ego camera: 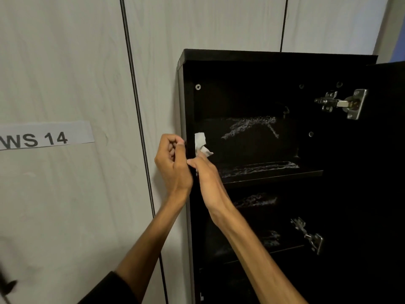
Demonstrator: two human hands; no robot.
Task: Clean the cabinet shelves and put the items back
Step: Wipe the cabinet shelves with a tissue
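Note:
A tall black cabinet stands with its door swung open to the right. Its top shelf carries streaks of white foam, and so does the back panel. My right hand holds a crumpled white cloth against the inside of the cabinet's left wall. My left hand is curled around the front edge of that same wall, just left of the cloth. The shelves below look dark, with faint foam marks. No stored items are visible.
Pale wood-grain wall panels fill the left, with a paper label reading "WS 14". Metal hinges stick out on the cabinet's right side beside the open door.

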